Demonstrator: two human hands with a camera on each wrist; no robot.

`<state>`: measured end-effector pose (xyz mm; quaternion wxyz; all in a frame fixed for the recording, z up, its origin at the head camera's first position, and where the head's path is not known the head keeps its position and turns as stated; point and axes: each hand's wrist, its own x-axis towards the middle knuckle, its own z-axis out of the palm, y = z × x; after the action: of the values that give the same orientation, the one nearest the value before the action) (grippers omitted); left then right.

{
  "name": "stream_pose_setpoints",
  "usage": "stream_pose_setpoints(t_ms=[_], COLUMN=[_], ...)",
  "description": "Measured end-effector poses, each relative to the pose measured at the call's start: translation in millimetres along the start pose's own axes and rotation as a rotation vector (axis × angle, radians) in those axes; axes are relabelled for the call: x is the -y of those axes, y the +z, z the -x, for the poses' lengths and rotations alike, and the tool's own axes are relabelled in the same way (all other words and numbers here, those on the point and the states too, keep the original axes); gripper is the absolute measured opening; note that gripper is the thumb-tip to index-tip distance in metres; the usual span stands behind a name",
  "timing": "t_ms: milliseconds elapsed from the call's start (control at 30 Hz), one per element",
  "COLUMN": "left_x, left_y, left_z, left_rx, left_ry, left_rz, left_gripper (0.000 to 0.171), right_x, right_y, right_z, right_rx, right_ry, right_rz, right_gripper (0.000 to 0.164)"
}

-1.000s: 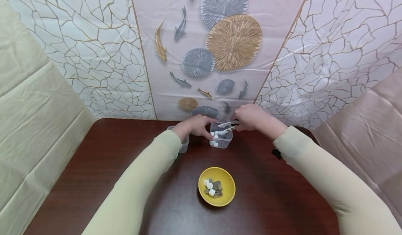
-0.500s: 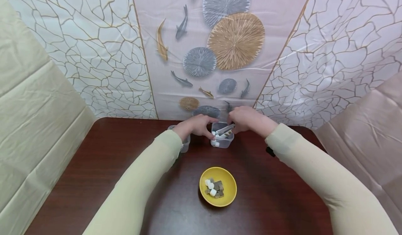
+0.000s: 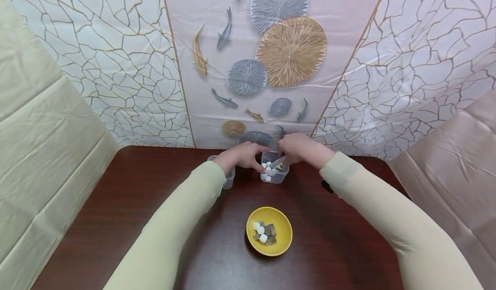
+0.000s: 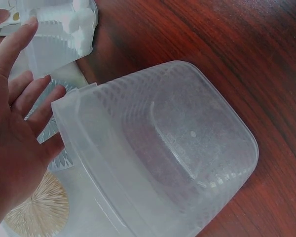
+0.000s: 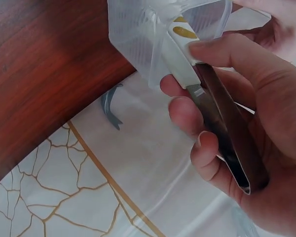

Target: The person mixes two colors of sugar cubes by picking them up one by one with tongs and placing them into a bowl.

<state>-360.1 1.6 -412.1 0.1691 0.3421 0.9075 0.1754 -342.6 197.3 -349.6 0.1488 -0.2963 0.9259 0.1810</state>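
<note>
My left hand [image 3: 246, 154] holds the left side of a small clear plastic container [image 3: 277, 178], its thumb near the front corner and index finger toward the back. White marshmallow-like pieces [image 3: 268, 164] lie inside, also seen as pale lumps [image 4: 81, 29] in the left wrist view. In my right hand [image 3: 296, 147] is a pair of tongs [image 5: 222, 123], metal at the bend with white, gold-patterned arms. Thumb and fingers pinch it, and its arms reach down into the container. The tips are hidden in the right wrist view.
A second clear container [image 4: 202, 128] stands left of the first, partly under my left wrist. Nearer me, a yellow bowl [image 3: 286, 234] holds brown cubes [image 3: 269, 229] and several white pieces. The patterned wall covering [image 3: 248, 31] rises right behind the containers at the table's back edge.
My right hand has moved left and slightly down, taking the tongs deeper into the container. The tongs' arms, spread apart a second ago, look closer together. My left hand stays at the container.
</note>
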Motion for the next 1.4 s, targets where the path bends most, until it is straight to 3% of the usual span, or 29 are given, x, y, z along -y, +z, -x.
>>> stream_pose_setpoints(t_ms=[167,367,667,833,967,1133,1400], left_x=[-0.6,-1.6,-2.3,-2.2,-1.4,0.3,2.1], left_y=[0.2,-0.5,-1.4,-0.5,-0.5,0.0,1.3], left_z=[-0.8,0.3,3.2,2.9,2.5,1.0,-0.8], left_rx=[0.002,0.007,0.012,0.01,0.012,0.01,0.001], left_ry=[0.004,-0.003,-0.013,-0.015,-0.02,-0.019,-0.008], left_rz=[-0.006,-0.005,0.0,-0.001,0.001,-0.002,-0.006], left_gripper=[0.081,0.082,0.082,0.081,0.081,0.081,0.081], right_x=[2,1,-11,-13,-13,-7,18], right_y=[-1,-2,-3,-5,-5,-3,5], right_z=[2,18,58,85,107,129,154], right_rx=[-0.013,-0.088,-0.298,-0.391,-0.465,-0.517,-0.54], right_ry=[-0.023,-0.041,-0.129,-0.154,-0.184,-0.231,-0.379], right_rz=[0.009,-0.018,-0.113,-0.192,-0.209,-0.252,-0.271], right_gripper=[0.004,0.006,0.006,0.02,0.02,0.022,0.025])
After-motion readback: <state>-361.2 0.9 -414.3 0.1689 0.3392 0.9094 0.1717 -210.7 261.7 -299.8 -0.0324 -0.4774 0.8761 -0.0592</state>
